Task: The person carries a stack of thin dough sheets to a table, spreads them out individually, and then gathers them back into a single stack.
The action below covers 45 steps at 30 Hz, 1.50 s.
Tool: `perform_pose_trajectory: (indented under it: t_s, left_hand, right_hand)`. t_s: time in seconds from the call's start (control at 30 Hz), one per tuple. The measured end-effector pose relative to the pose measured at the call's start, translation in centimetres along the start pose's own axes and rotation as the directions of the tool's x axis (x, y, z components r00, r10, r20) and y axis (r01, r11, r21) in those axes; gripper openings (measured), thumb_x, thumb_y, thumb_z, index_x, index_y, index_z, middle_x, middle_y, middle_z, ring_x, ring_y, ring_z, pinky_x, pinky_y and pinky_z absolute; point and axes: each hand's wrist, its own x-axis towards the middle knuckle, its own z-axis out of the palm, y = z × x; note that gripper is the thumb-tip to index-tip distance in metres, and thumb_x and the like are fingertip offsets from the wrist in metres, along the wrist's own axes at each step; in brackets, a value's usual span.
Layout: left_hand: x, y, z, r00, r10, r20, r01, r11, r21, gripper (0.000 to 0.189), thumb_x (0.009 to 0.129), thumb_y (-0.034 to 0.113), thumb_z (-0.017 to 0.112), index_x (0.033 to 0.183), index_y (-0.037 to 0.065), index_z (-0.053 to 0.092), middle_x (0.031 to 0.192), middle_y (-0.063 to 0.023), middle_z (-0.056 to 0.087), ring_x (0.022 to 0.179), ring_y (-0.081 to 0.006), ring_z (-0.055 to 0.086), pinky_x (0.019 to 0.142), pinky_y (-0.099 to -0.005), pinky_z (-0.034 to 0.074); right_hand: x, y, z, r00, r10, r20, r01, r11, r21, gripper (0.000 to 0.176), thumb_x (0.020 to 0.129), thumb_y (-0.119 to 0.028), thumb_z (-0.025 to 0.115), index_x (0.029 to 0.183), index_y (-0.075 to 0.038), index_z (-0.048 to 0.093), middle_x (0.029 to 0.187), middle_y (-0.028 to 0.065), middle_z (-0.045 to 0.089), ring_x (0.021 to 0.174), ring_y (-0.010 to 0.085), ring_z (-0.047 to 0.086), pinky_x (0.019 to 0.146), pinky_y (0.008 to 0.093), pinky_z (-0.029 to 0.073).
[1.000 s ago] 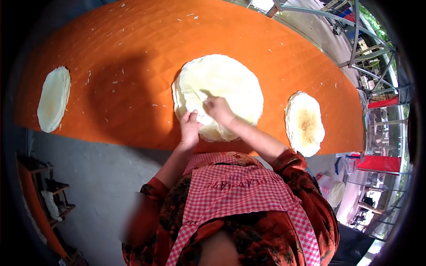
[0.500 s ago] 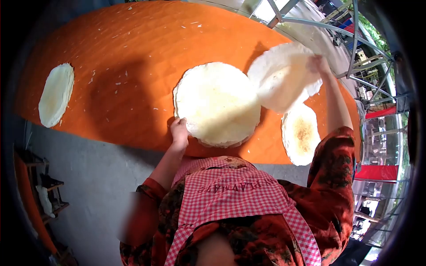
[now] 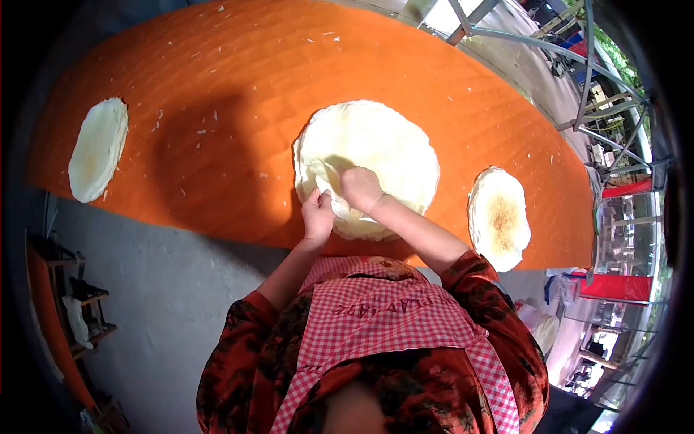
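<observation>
Between your fingers stood the raised flap [image 3: 330, 176] of a thin, cream-white, round, flatbread-like sheet; the step in hand, judged from this pose, was the parting of that top layer from those beneath. Your left hand [image 3: 317, 215], just left of the flap, appeared to pinch its edge between thumb and fingers. Your right hand [image 3: 361, 189], just right of the flap, was curled with its back upward; its fingertips were hidden, so whether they gripped the sheet could not be told. Both forearms reached forward and converged. Freeing more of the layer would likely have called for a steady left pinch and an even pull, since so thin a sheet might tear.

Beyond your fingers, the cream-white round stack [image 3: 397, 148] lay flat on the orange-covered table [image 3: 253, 50]. Well right of them lay a brown-centred, pale round stack [image 3: 500, 217]; farther off, left, another pale stack [image 3: 97, 152].
</observation>
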Motion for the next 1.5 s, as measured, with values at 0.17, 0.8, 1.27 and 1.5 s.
perform_pose_trajectory:
  t_s: [0.17,0.8,1.27,1.5]
  left_hand:
    - [-0.8,0.1,0.8,0.997,0.031,0.064,-0.033,0.999,0.034,0.012,0.095,0.011,0.049,0.092,0.001,0.054,0.074,-0.0023,0.056,0.060,-0.0097,0.051,0.051,-0.0253,0.047]
    - [3.5,-3.1,-5.7,0.902,0.372,-0.219,-0.220,0.833,0.508,0.042,0.081,0.007,0.067,0.118,-0.003,0.049,0.105,-0.0170,0.056,0.091,-0.0308,0.057,0.081,-0.0365,0.047]
    - [-5.3,-0.9,-4.4,0.889,-0.413,0.198,0.456,0.835,-0.307,0.025,0.089,0.012,0.057,0.109,-0.001,0.051,0.110,-0.0119,0.060,0.103,-0.0213,0.058,0.090,-0.0331,0.048]
    - [-5.2,-4.0,-2.3,0.888,-0.387,0.248,0.460,0.766,-0.449,0.026,0.085,0.012,0.063,0.107,0.004,0.051,0.102,-0.0062,0.061,0.092,-0.0164,0.059,0.085,-0.0312,0.047]
  right_hand:
    - [0.3,-1.1,-1.3,1.000,0.001,-0.011,-0.001,0.999,0.035,0.024,0.078,-0.021,0.061,0.085,0.002,0.063,0.072,0.0210,0.065,0.069,0.0335,0.065,0.064,0.0421,0.052]
    - [-1.4,8.8,-26.0,0.940,-0.131,-0.315,-0.020,0.900,-0.436,0.027,0.075,-0.009,0.055,0.099,-0.008,0.068,0.079,0.0182,0.066,0.075,0.0358,0.064,0.068,0.0454,0.052]
    - [-4.2,7.9,-1.4,0.995,-0.052,-0.084,0.057,0.997,0.056,0.019,0.084,-0.019,0.056,0.094,-0.007,0.066,0.092,0.0166,0.067,0.083,0.0332,0.064,0.074,0.0427,0.052]
    - [-1.9,8.4,-17.2,0.934,-0.263,-0.243,0.175,0.927,-0.331,0.017,0.077,-0.013,0.054,0.085,-0.008,0.068,0.081,0.0152,0.066,0.078,0.0315,0.064,0.067,0.0428,0.052]
